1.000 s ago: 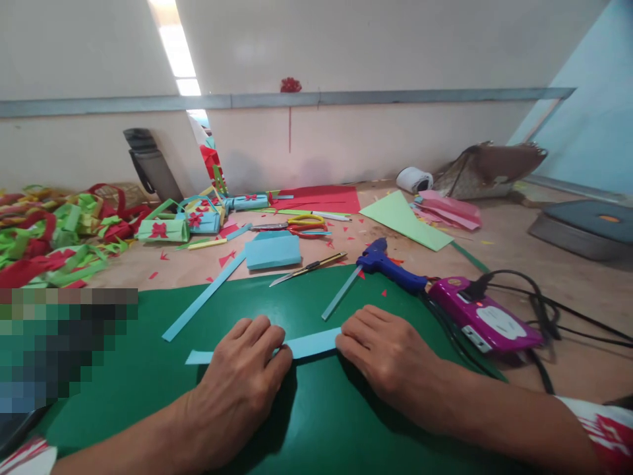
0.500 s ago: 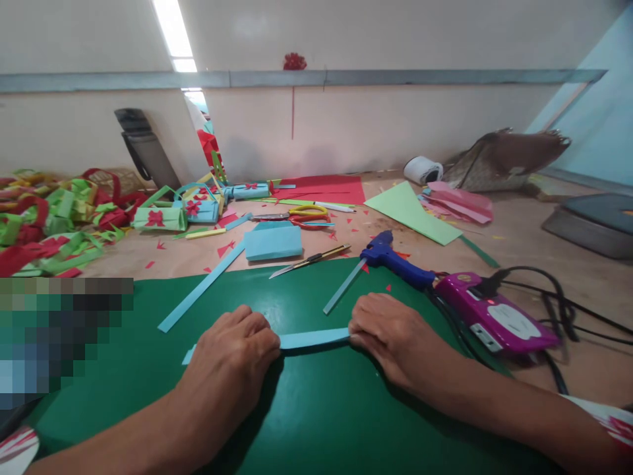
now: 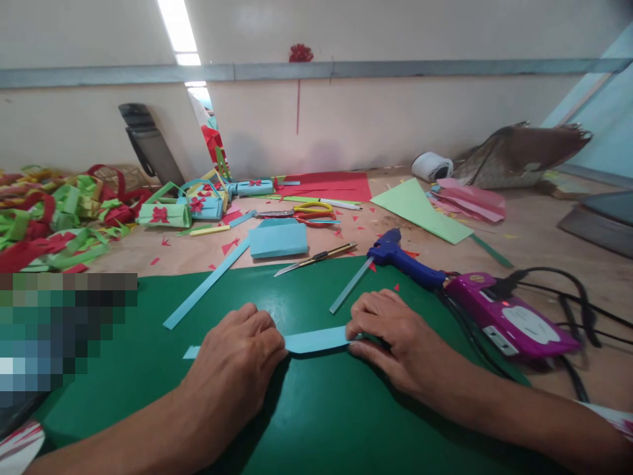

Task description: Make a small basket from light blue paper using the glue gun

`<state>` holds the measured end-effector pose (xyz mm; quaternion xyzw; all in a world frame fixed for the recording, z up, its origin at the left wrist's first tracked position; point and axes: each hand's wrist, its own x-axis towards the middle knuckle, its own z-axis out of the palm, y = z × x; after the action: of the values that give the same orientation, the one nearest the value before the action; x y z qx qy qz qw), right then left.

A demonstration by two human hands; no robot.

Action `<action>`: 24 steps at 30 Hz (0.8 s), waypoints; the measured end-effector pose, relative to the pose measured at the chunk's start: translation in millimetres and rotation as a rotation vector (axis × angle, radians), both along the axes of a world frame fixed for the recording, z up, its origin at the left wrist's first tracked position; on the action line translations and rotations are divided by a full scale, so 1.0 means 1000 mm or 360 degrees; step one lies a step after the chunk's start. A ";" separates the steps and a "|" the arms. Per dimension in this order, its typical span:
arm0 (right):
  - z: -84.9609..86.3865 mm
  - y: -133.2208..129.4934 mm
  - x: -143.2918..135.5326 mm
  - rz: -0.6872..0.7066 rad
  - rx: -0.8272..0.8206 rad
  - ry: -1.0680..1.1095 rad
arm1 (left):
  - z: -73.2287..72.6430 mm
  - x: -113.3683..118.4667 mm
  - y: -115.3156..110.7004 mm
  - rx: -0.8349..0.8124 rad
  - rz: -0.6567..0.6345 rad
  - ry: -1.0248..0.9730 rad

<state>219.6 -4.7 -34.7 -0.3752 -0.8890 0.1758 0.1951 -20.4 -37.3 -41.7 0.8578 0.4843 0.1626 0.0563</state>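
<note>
Left hand (image 3: 237,356) and right hand (image 3: 386,333) grip a light-blue paper strip (image 3: 316,340) above the green mat (image 3: 306,415); its short free end projects beyond the left. A second blue strip (image 3: 208,284) lies slantwise across the mat's far edge. Noted near the folded blue paper (image 3: 278,240): a craft knife (image 3: 316,259) — blade exposed. A blue glue gun (image 3: 393,254), pale stick (image 3: 350,287) projecting, lies beyond the right hand. Purple power strip (image 3: 509,316), right — black plug (image 3: 499,288) inserted. Scissors (image 3: 314,210) lie behind the folded paper.
</note>
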 end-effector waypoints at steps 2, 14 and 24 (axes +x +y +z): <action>0.000 0.000 -0.001 0.0011 0.0016 0.0001 | 0.000 -0.001 0.000 -0.0003 -0.0012 0.0005; 0.002 0.004 0.001 -0.0023 -0.0042 -0.0040 | 0.001 -0.016 0.000 -0.0229 0.0022 -0.0226; -0.002 0.006 -0.004 -0.0158 0.0066 -0.0161 | 0.008 -0.011 0.003 -0.0348 0.0200 -0.0020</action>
<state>215.4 1.5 -36.6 -0.4232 -0.8814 0.1282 0.1660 -31.7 -33.9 -33.6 0.8135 0.5515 0.1174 0.1424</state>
